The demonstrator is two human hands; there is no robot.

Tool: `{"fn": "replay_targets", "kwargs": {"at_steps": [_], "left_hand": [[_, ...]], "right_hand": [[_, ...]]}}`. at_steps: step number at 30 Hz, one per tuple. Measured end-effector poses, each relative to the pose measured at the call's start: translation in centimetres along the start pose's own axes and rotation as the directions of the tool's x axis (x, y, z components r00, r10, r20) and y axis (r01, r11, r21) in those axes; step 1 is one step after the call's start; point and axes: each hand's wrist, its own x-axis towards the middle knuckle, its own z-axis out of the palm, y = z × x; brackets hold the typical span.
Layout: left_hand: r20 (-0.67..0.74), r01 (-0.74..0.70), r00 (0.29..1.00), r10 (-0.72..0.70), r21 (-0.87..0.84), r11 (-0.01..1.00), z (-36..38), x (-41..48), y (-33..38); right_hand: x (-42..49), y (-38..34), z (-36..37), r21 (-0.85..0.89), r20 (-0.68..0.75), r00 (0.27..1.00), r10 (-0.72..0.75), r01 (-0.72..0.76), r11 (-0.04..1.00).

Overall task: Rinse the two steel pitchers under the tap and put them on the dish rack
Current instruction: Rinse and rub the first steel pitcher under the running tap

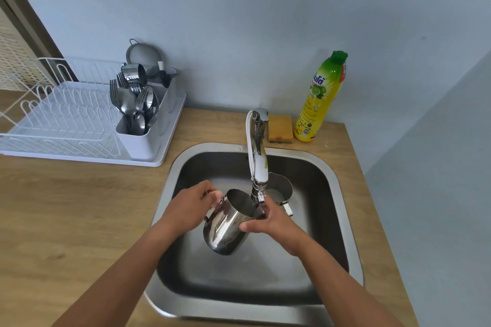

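I hold a large steel pitcher (225,228) tilted over the sink (332,183), its mouth just under the tap spout (259,180). My left hand (191,210) grips its handle. My right hand (271,223) holds the rim, thumb on the outside wall and fingers over the edge. A second, smaller steel pitcher (280,188) stands upright in the sink behind the tap, partly hidden by the spout. I cannot tell whether water is running. The white dish rack (66,119) sits on the counter at the left.
The rack's cutlery caddy (138,111) holds several forks and spoons, a steel cup and a strainer. An orange sponge (280,129) and a yellow dish soap bottle (321,98) stand behind the sink. A wall runs close on the right. Wooden counter (79,215) lies left of the sink.
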Motion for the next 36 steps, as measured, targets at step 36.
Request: {"fn": "replay_targets", "kwargs": {"at_steps": [36], "left_hand": [[-0.023, -0.108, 0.994, 0.106, -0.166, 0.980, 2.3, 0.4, 1.2]], "right_hand": [[-2.2, -2.5, -3.1, -0.343, -0.121, 0.971, -0.204, 0.152, 0.927]]}}
